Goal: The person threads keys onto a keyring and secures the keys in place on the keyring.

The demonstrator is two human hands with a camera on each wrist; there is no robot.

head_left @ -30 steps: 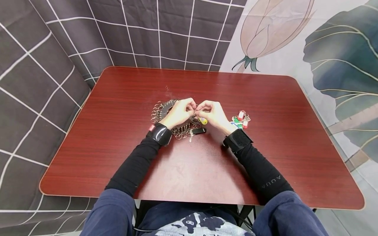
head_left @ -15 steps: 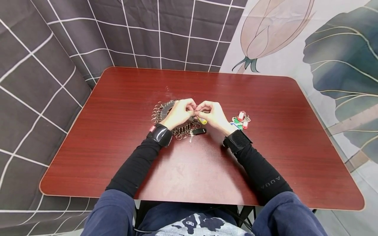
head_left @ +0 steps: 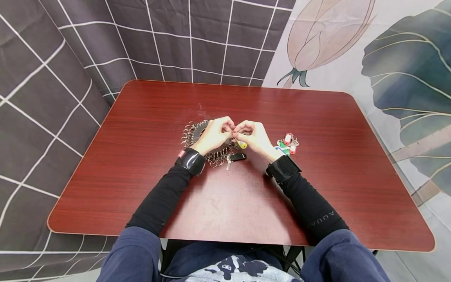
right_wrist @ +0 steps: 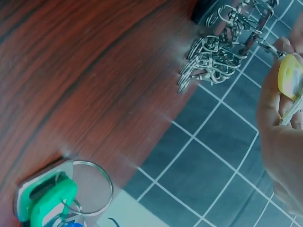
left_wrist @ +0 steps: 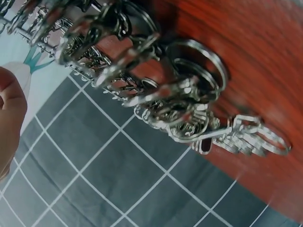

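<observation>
A round grey rack [head_left: 195, 131] rimmed with several metal clasps and split rings lies partly under my left hand [head_left: 213, 135]. Its thumb and fingertips pinch a small metal clasp [right_wrist: 269, 47] at the rack's right side, though the fingers hide much of it. My right hand [head_left: 254, 135] meets it fingertip to fingertip, pinching the ring end of a yellow key tag [right_wrist: 289, 78]. That tag hangs below the right fingers, a key [right_wrist: 294, 109] beside it. Just below the rack lie a black fob [head_left: 237, 156] and a silver key [head_left: 228, 162].
Right of my right hand is a small pile of key tags, with red tags [head_left: 287, 138] and a green tag [right_wrist: 54, 201] on rings. The reddish-brown table [head_left: 141, 156] reaches to a grey checked cloth [head_left: 169, 51] at the back and left.
Both hands stay nearly in place, with only slight fingertip movement. The yellow key tag tilts a little; the rack and tag pile have not moved.
</observation>
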